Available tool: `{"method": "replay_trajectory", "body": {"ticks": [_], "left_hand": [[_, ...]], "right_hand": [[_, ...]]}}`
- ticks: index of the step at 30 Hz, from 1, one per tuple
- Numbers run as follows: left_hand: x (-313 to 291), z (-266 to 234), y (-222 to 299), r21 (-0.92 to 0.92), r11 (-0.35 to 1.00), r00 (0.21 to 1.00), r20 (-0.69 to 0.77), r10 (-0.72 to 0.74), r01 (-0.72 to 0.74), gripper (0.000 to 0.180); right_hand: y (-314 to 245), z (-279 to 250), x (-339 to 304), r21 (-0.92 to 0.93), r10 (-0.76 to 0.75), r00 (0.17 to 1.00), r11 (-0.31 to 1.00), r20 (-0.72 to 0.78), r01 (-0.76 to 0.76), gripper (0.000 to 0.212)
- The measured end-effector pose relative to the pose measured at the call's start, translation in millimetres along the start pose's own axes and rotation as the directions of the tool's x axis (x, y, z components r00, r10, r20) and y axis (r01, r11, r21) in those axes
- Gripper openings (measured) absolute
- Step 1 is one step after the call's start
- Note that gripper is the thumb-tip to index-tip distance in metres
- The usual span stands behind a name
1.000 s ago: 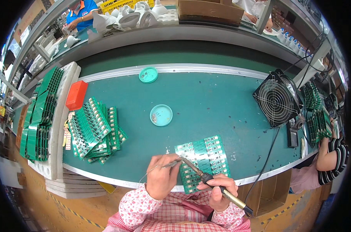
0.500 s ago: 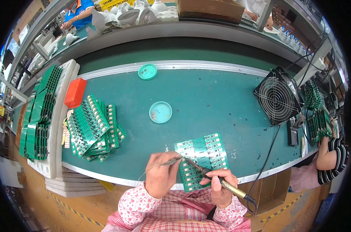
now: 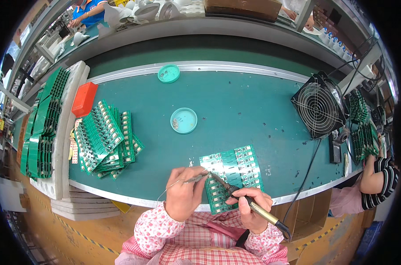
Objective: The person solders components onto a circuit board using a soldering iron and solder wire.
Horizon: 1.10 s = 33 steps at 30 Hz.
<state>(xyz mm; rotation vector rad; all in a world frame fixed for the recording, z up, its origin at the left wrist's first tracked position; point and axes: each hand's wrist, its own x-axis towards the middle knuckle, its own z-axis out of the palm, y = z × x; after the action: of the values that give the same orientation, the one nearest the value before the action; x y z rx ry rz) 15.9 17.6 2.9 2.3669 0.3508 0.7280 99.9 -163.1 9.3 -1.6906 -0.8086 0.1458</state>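
A green circuit board panel with rows of small components lies near the front edge of the table. My right hand is closed round a soldering iron with a gold-coloured handle, and its tip is over the panel's left part. At that same spot end the metal tweezers pinched in my left hand. A thin solder wire also runs through the left fingers, its tail hanging toward my sleeve. Whether the iron's tip touches the board is too small to tell.
Stacked circuit panels lie at left beside a red bin and a foam tray of upright panels. Two round dishes, a nearer one and a farther one, hold tiny parts. A fan stands at right. Other people work nearby.
The whole view has shifted slightly, so the table and its things sit a little higher. Both hands keep their grips, with the iron and tweezers at about the same place on the panel.
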Motion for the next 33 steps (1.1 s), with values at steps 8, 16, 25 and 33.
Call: {"method": "replay_trajectory", "body": {"ticks": [8, 16, 25, 33], "left_hand": [[0.3, 1.7, -1.1, -0.005, 1.0, 1.0, -0.016, 0.011, -0.011, 0.021], [0.0, 2.7, -1.3, -0.019, 0.999, 1.0, -0.015, 0.027, -0.027, 0.022], [-0.7, 1.6, -3.3, -0.009, 0.999, 0.999, -0.025, 0.043, -0.043, 0.022], [0.0, 2.7, -3.4, -0.017, 0.999, 0.999, -0.016, 0.047, -0.047, 0.023]], "right_hand": [[-1.3, -5.0, 9.5, -0.066, -0.139, 0.985, 0.987, 0.098, 0.146, 0.009], [-19.8, 7.7, -0.5, 0.071, 0.224, 0.974, 0.973, -0.038, -0.221, 0.013], [-23.9, 9.2, 4.9, -0.206, -0.087, 0.995, 0.974, 0.052, 0.096, 0.012], [-12.2, 0.3, -6.5, -0.081, 0.044, 0.989, 0.995, -0.138, -0.055, 0.012]]}}
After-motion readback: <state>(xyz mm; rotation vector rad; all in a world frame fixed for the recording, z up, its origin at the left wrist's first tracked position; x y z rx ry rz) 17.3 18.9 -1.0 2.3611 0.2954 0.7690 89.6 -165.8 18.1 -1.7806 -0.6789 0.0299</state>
